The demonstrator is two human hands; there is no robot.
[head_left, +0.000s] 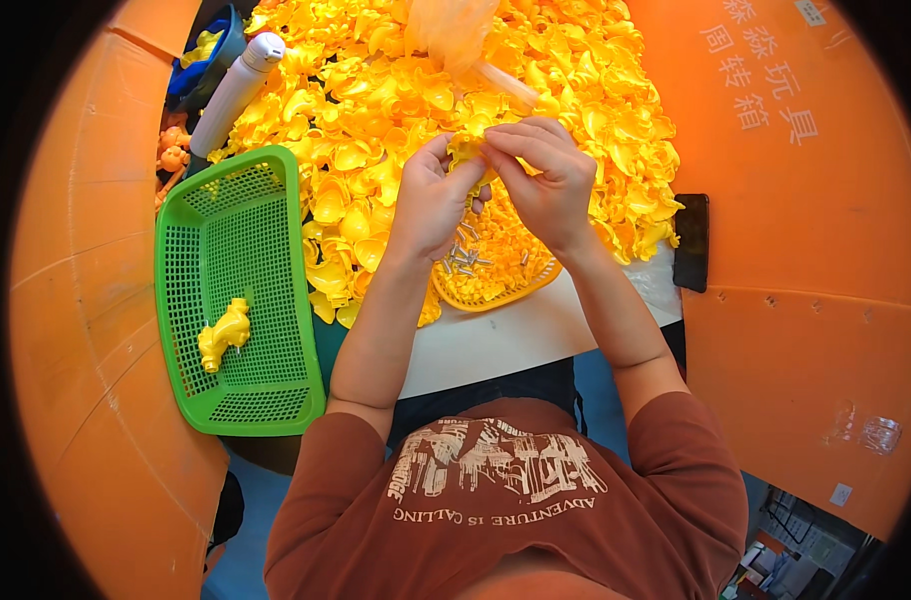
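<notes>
My left hand (429,200) is closed on a small yellow plastic part (463,150), held up over the heap. The fingertips of my right hand (544,178) are pinched together at its right side; whatever they hold is too small or hidden to make out. Right below both hands sits a shallow yellow basket (481,303) of tiny yellow pieces, with several silver metal pins (463,258) on top. Curved yellow plastic shells (348,205) are heaped around and beyond my hands.
To the left, a green mesh basket (304,300) holds a joined yellow piece (226,335). Beyond it are a white cylindrical bottle (238,95), a blue tub (216,75) and orange figures (173,150). A clear bag (454,30) lies on the heap. A black phone-like slab (692,242) lies right, beside orange panels (796,220).
</notes>
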